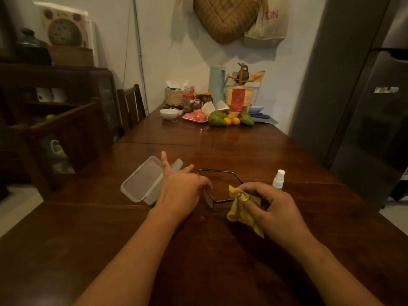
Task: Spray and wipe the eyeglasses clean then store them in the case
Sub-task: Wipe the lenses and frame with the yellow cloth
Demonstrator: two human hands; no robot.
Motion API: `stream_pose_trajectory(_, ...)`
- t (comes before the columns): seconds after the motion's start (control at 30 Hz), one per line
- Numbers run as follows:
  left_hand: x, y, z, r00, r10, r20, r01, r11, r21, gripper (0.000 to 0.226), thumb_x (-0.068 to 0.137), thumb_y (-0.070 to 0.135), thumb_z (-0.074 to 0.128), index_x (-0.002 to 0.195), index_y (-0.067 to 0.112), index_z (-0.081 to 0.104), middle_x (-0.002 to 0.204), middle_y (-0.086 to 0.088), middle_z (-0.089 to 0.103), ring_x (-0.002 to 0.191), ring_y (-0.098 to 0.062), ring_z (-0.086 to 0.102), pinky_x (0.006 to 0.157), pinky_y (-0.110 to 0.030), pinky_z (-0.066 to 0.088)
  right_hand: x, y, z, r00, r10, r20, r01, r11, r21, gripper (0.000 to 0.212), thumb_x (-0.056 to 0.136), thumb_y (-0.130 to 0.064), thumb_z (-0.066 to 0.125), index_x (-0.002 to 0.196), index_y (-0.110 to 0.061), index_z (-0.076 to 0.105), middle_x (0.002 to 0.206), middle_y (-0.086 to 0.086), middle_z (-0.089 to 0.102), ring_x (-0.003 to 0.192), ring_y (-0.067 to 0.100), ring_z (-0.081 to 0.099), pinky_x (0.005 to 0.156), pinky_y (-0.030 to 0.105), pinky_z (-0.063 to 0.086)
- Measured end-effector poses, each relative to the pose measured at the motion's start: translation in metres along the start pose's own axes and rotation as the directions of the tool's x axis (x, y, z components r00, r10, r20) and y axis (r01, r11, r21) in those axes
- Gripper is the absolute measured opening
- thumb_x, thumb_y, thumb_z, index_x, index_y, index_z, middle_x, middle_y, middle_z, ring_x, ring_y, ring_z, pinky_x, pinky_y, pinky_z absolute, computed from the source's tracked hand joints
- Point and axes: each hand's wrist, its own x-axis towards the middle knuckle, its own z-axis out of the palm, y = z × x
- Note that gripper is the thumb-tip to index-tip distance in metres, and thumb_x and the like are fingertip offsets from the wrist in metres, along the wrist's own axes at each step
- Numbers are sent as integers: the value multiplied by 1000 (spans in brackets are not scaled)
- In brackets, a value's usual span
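Observation:
Dark-framed eyeglasses [217,176] lie unfolded on the wooden table [220,146], temples pointing away from me. My left hand [182,186] pinches the left end of the frame with thumb and a finger, its other fingers spread. My right hand [268,204] is closed on a crumpled yellow cloth [239,208] pressed against the right lens, which the cloth hides. A clear plastic case [142,181] lies open just left of my left hand. A small white spray bottle [278,178] stands upright behind my right hand.
The far end of the table holds a white bowl [169,113], jars, a woven basket [175,96], mangoes and oranges [229,120] and a thermos [217,83]. Wooden chairs [72,129] stand on the left. A grey refrigerator [364,107] is on the right.

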Motion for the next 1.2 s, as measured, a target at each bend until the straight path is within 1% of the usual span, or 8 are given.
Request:
stream_pose_trajectory(0.3, 5, 0, 4, 999, 0, 49, -4, 997, 75, 47, 87, 17, 61, 120, 50, 56, 143, 21, 50, 150, -26, 10, 94, -76, -27, 1, 2, -1, 999, -26, -41, 26, 1000, -15, 31, 91, -17, 67, 100, -46, 64, 106, -40, 60, 106, -13, 55, 72, 11, 49)
stream_pose_trajectory(0.43, 6, -2, 6, 1000, 22, 9, -22, 999, 40, 32, 87, 22, 60, 107, 48, 64, 119, 23, 67, 145, -15, 29, 99, -72, -26, 0, 2, -1, 997, -46, -68, 46, 999, 1, 32, 90, -15, 68, 102, -44, 65, 106, -39, 61, 106, -14, 55, 76, 5, 47)
stream_pose_trajectory(0.63, 3, -3, 9, 980, 47, -195, -87, 975, -204, 21, 86, 46, 61, 106, 42, 64, 104, 22, 70, 121, -1, 54, 113, -60, -17, 2, 1, -5, 973, -78, -219, 77, 997, -12, 38, 88, -11, 70, 104, -45, 62, 107, -36, 61, 105, -12, 56, 75, 7, 48)
stream_pose_trajectory(0.77, -1, 2, 9, 969, -22, -246, -109, 855, -506, 15, 84, 40, 67, 98, 35, 67, 85, 23, 67, 85, 13, 57, 121, -47, 4, 3, 2, -9, 924, -199, -327, 175, 979, -102, 42, 85, -6, 71, 102, -43, 62, 102, -22, 64, 104, -5, 59, 83, 9, 47)
stream_pose_trajectory(0.87, -3, 11, 5, 969, -4, -245, -153, 771, -619, 17, 87, 34, 64, 100, 28, 74, 93, 16, 73, 85, 8, 60, 118, -41, 20, 3, 4, -7, 883, -316, -348, 250, 942, -221, 39, 81, -7, 71, 108, -35, 66, 109, -22, 62, 107, 1, 59, 88, 12, 47)
stream_pose_trajectory(1.03, -6, 29, -7, 978, 21, -206, -161, 707, -689, 33, 81, 45, 51, 94, 27, 76, 82, 9, 75, 77, -3, 65, 116, -36, 21, 5, 13, -3, 806, -521, -282, 346, 800, -490, 37, 79, -12, 73, 114, -20, 71, 114, -13, 62, 107, 8, 51, 88, 15, 41)
stream_pose_trajectory(1.13, -7, 33, -9, 982, 25, -187, -154, 679, -718, 29, 82, 43, 53, 95, 32, 76, 78, 15, 73, 76, 0, 64, 110, -32, 22, 6, 18, -1, 831, -509, -224, 326, 773, -544, 34, 83, -20, 71, 117, -22, 71, 117, -11, 66, 110, 6, 49, 87, 27, 45)
stream_pose_trajectory(1.2, -9, 33, -11, 989, 32, -142, -129, 653, -747, 19, 85, 35, 59, 92, 33, 76, 74, 13, 72, 73, -4, 65, 96, -30, 37, 5, 18, 0, 850, -499, -168, 351, 776, -524, 32, 87, -28, 65, 119, -24, 71, 120, -12, 66, 114, 7, 50, 89, 29, 46)
